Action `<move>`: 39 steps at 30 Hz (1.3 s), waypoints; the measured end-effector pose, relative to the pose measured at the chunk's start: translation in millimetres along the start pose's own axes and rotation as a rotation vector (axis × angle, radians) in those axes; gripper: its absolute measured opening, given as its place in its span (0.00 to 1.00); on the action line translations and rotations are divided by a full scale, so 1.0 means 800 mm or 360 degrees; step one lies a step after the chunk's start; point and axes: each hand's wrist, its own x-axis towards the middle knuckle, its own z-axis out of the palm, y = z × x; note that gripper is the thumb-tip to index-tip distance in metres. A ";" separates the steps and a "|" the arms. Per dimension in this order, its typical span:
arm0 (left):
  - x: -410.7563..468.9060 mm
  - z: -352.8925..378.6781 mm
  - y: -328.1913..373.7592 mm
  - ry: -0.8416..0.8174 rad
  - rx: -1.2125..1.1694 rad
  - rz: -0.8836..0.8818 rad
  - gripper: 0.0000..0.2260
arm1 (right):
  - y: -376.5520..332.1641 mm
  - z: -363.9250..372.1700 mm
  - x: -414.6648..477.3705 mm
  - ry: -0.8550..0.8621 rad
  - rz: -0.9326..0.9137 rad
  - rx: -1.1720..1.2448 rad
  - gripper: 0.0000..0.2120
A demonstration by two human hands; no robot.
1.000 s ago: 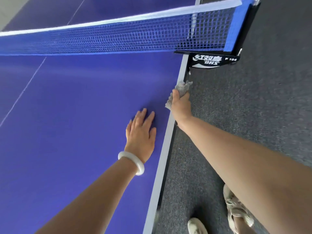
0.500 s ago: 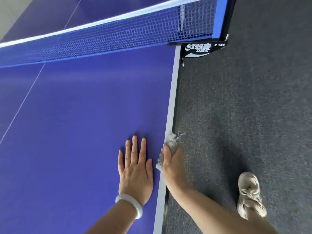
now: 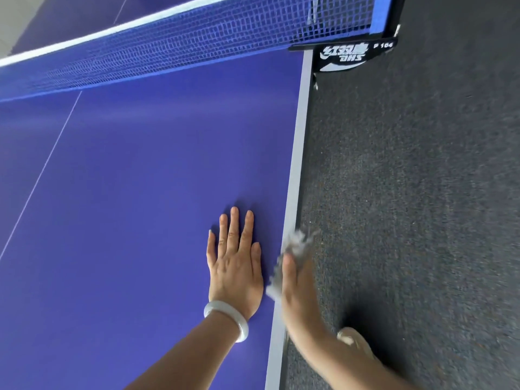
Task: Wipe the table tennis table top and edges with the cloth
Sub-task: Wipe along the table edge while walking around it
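The blue table tennis table top [image 3: 146, 192] fills the left of the view, with a white side edge [image 3: 297, 164] running down its right side. My left hand [image 3: 235, 266] lies flat on the top, fingers straight, a pale bangle on the wrist. My right hand [image 3: 295, 285] holds a grey cloth [image 3: 295, 244] against the side edge, thumb on top; its fingers are hidden below the edge. The hand and cloth are blurred.
A blue net [image 3: 183, 43] spans the table at the top, fixed by a black clamp [image 3: 346, 56] at the right edge. Dark grey carpet [image 3: 416, 192] covers the floor to the right. My shoe [image 3: 354, 342] shows beside my right forearm.
My right hand slid the cloth along the side edge away from the net clamp and toward me. The left hand stayed flat on the top. The view shifted slightly.
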 end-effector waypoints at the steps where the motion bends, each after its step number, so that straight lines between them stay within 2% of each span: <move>1: 0.000 0.000 0.000 0.0009 -0.0016 0.0001 0.24 | 0.015 -0.003 -0.029 -0.0022 0.0010 0.0004 0.17; 3: 0.000 0.000 0.001 0.0020 -0.0042 -0.0001 0.24 | 0.031 -0.006 -0.054 -0.0055 -0.0014 -0.0007 0.17; 5: 0.001 0.000 0.002 0.0028 -0.0058 -0.0002 0.25 | 0.022 -0.003 -0.031 -0.0094 0.0006 -0.0019 0.18; 8: 0.003 0.001 0.000 0.0026 -0.0046 0.0000 0.25 | -0.011 0.002 0.036 -0.0037 -0.0065 0.0029 0.08; 9: 0.002 0.001 -0.001 0.0025 -0.0037 0.0001 0.25 | -0.020 0.004 0.055 -0.0019 -0.0081 -0.0005 0.09; 12: 0.001 0.002 0.000 0.0034 -0.0046 -0.0013 0.25 | -0.027 0.002 0.073 0.0000 -0.0096 -0.0092 0.24; 14: -0.001 0.003 0.001 0.0040 -0.0039 -0.0028 0.24 | -0.006 0.000 0.030 -0.0003 -0.0117 -0.0049 0.30; 16: -0.001 0.002 0.002 0.0040 -0.0039 -0.0044 0.24 | 0.032 -0.001 -0.051 -0.0028 0.0030 -0.0032 0.38; 18: 0.000 0.002 0.004 0.0037 -0.0058 -0.0052 0.23 | 0.066 -0.005 -0.130 -0.0139 0.0190 -0.0065 0.37; 20: -0.001 0.002 0.005 0.0049 -0.0063 -0.0055 0.23 | 0.079 -0.009 -0.161 -0.0205 0.0236 -0.0111 0.34; 24: -0.004 -0.002 0.005 0.0122 -0.0186 -0.0040 0.22 | 0.058 -0.005 -0.117 -0.0138 0.0159 -0.0150 0.33; 26: -0.006 -0.004 0.005 0.0144 -0.0275 -0.0041 0.21 | 0.050 -0.005 -0.096 -0.0120 0.0117 -0.0288 0.32; 29: -0.014 -0.008 0.011 0.0083 -0.0395 -0.0094 0.21 | 0.043 -0.012 -0.088 -0.0181 0.0062 -0.0366 0.33; 34: -0.118 -0.019 0.003 -0.0107 -0.0478 0.0066 0.23 | 0.039 -0.016 -0.083 -0.0224 0.0052 -0.0293 0.29; 39: -0.274 -0.006 -0.047 -0.0206 -0.0172 -0.0043 0.25 | 0.036 -0.014 -0.083 -0.0254 0.0177 -0.0264 0.30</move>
